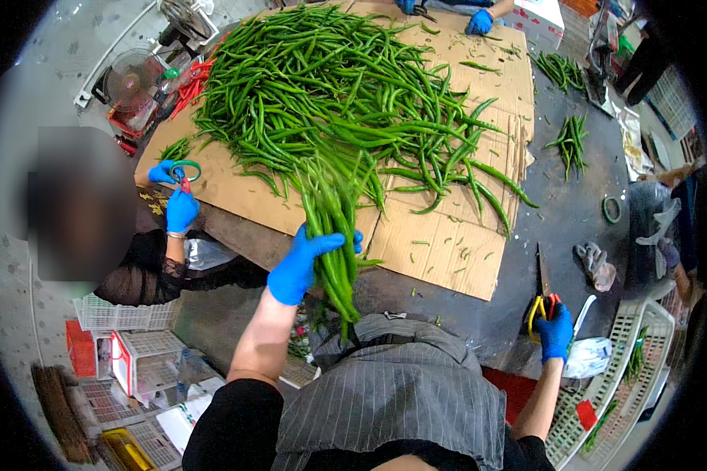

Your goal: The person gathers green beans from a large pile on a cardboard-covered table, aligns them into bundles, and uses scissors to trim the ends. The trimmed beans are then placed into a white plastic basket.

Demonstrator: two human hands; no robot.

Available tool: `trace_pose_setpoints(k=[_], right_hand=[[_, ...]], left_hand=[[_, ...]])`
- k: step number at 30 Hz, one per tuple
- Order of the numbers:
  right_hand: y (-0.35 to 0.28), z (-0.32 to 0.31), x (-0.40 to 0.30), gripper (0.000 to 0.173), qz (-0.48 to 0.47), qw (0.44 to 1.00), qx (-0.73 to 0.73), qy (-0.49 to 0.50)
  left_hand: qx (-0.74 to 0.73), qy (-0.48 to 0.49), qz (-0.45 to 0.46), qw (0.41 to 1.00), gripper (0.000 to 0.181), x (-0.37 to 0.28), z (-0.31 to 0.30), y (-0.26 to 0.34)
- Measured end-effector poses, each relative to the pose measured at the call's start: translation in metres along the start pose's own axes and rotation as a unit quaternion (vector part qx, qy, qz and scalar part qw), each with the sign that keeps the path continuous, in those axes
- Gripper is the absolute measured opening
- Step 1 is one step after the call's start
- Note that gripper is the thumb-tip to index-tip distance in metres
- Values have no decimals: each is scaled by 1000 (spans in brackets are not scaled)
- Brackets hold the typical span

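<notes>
My left hand, in a blue glove, grips a bunch of long green chili peppers. The bunch hangs over the table's near edge, stems pointing away from me and partly blurred. On the right, my blue-gloved right hand has its fingers on the red and yellow handles of a pair of scissors. Their blades point away from me over the dark tabletop. Beyond my left hand, a large heap of green chili peppers covers much of the flattened cardboard.
A person at left holds a green tape roll in gloved hands. Another person's gloved hand is across the table. Small pepper bunches, a second tape ring and a crumpled glove lie at right, above a plastic crate.
</notes>
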State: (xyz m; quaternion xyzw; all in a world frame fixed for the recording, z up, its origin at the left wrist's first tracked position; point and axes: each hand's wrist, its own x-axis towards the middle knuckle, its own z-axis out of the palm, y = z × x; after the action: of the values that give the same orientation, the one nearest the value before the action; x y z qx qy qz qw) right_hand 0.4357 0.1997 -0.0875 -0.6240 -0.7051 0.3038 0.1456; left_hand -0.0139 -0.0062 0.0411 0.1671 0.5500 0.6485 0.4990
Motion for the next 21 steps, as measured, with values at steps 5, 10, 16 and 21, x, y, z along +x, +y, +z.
trace_pose_setpoints(k=[5, 10, 16, 21], right_hand=[[-5, 13, -36, 45, 5, 965, 255, -65], [-103, 42, -82, 45, -96, 969, 181, -135], [-155, 52, -80, 62, -246, 919, 91, -295], [-167, 51, -70, 61, -278, 905, 50, -318]], left_hand=[[163, -23, -77, 983, 47, -30, -8, 11], [259, -73, -120, 956, 53, -35, -11, -11], [338, -97, -89, 932, 65, -34, 10, -14], [426, -103, -67, 896, 71, -37, 13, -19]])
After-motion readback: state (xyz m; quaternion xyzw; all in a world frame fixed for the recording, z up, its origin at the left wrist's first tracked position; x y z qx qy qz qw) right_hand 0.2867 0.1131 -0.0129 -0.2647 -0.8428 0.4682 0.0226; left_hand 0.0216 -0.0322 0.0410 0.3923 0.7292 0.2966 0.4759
